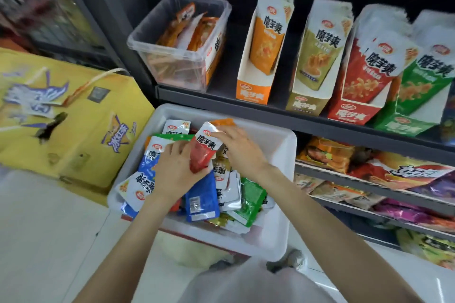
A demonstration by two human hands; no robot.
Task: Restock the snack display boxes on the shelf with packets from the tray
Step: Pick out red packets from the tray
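Observation:
A white tray (pixel 275 150) below the shelf holds several loose snack packets in blue, green, orange and red. My left hand (pixel 176 171) grips a red packet (pixel 203 149) by its lower part, just above the pile. My right hand (pixel 242 149) lies over the packets behind it, fingertips touching the red packet's top edge. On the dark shelf (pixel 221 103) stand the display boxes: an orange box (pixel 253 92) nearly empty, an olive box (pixel 307 103), a red box (pixel 352 112) and a green box (pixel 403 125), the last three packed with packets.
A clear plastic bin (pixel 179 66) with orange packets sits at the shelf's left end. A yellow carton (pixel 81 130) stands on the floor left of the tray. Lower shelves at right carry larger snack bags (pixel 394 172). My shoes (pixel 290 259) show under the tray.

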